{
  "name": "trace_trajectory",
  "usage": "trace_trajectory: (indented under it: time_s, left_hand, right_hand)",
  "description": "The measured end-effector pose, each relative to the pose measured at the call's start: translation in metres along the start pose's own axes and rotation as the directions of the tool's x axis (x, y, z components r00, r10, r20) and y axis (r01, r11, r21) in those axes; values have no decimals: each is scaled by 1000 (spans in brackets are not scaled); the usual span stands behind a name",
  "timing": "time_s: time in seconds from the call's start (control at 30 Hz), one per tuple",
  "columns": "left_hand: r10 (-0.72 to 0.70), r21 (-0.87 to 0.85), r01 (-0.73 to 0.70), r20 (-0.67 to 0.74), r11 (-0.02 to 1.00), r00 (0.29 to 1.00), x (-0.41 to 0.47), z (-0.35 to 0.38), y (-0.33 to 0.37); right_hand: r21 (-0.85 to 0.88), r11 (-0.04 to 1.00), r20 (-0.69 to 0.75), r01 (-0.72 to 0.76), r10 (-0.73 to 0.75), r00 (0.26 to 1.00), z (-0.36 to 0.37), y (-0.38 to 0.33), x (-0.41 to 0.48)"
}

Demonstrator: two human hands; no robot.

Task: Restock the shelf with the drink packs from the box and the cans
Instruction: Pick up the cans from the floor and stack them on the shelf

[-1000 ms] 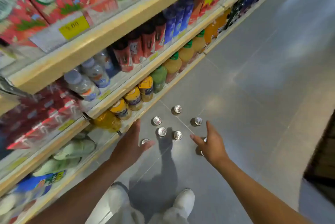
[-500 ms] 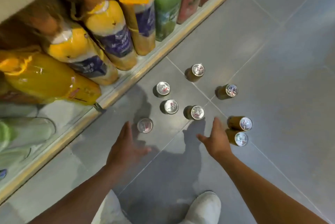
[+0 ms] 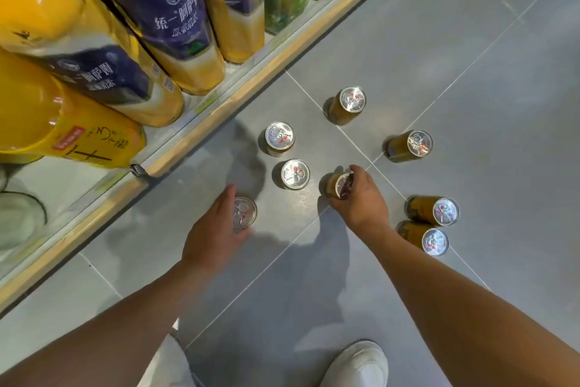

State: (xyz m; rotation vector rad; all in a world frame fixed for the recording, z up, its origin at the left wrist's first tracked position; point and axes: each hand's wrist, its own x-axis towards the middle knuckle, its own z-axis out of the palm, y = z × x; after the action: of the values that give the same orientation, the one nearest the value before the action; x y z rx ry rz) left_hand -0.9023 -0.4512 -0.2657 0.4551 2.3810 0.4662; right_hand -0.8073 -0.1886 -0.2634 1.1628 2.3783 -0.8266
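The right hand (image 3: 361,198) is clamping a can (image 3: 337,185), tilting it free; the left hand (image 3: 216,229) is curling, not yet clamped, around another can (image 3: 245,212) for shelving.

Hands hide can sides — left can (image 3: 245,212), right can (image 3: 338,185); bottles (image 3: 163,19) cropped above.

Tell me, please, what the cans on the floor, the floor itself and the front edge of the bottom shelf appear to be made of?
The cans: metal, judging by shiny silver pull-tab lids, with gold printed sides. The floor: large grey tiles, probably ceramic or stone, smooth and matt with thin pale joints. The shelf's front edge: a light wood-look strip; solid wood or laminate cannot be told.
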Motion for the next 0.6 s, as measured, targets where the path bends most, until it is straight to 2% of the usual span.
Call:
trace_trajectory:
  time_s: [0.17,0.33,0.6]
  left_hand:
    - [59,-28,-59,19,998,998,2,-8,-3]
    - [48,-9,-47,47,999,998,-13,-30,7]
    - [73,18,-73,7,997,997,-71,-134,66]
  right_hand:
    - [-53,999,10,-11,12,1000,-5,-3,-2]
    - [-65,998,45,-19,22,999,-27,-10,-24]
    - [19,1000,54,-19,18,998,-135,-53,-96]
